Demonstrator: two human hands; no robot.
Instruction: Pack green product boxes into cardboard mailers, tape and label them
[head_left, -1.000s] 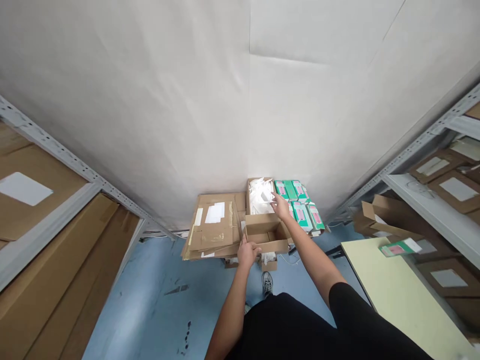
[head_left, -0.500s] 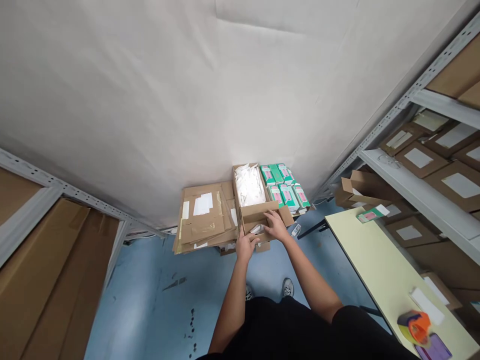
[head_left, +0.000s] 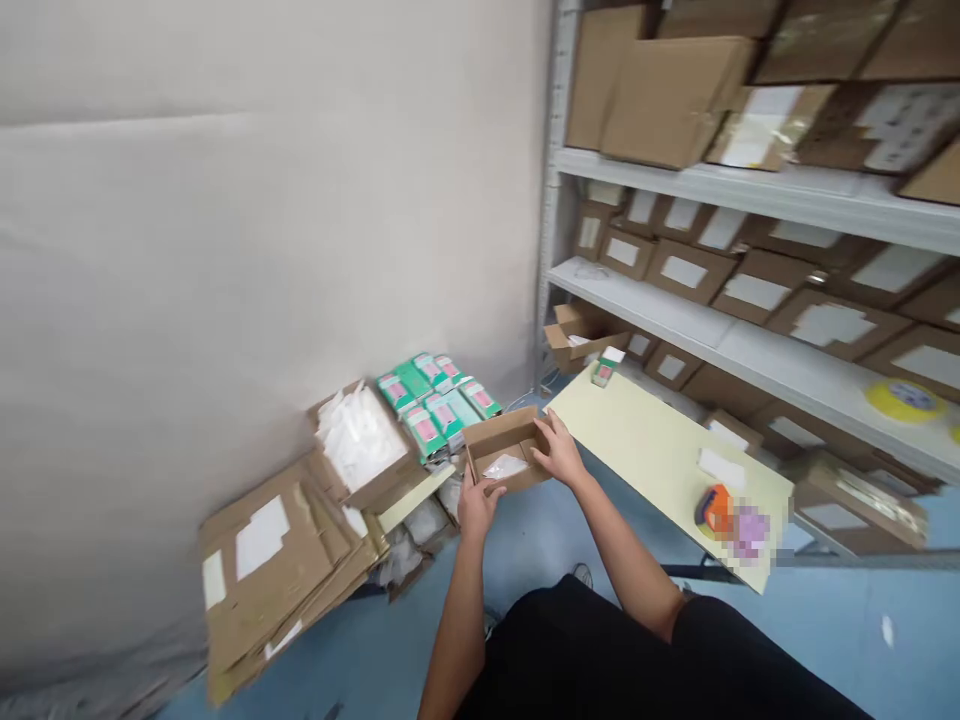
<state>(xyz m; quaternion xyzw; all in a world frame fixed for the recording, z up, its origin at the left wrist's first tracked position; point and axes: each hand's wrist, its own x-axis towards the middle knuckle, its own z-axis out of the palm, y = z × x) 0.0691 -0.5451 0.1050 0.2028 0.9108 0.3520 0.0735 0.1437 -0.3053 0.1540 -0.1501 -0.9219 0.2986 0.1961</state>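
Observation:
Between my two hands is a small open cardboard box (head_left: 501,436) with a white packet (head_left: 505,466) lying inside it. My left hand (head_left: 477,503) grips the box at its near left corner. On the other end, my right hand (head_left: 559,452) has its fingers over the right wall. Left of the held box stands a larger carton (head_left: 386,482) filled with white packets (head_left: 358,437). Several green and pink boxes (head_left: 444,412) sit beside that carton, just beyond the held box.
Flattened cardboard sheets (head_left: 300,570) are stacked at the left. To the right stands a pale yellow table (head_left: 637,440) bearing a green box (head_left: 606,368), an orange tape dispenser (head_left: 715,510) and a blurred purple item. Shelves (head_left: 675,305) full of labelled cartons line the right side.
My view has swung right toward the table and shelves. The small box in my hands has moved right, away from the carton of white packets.

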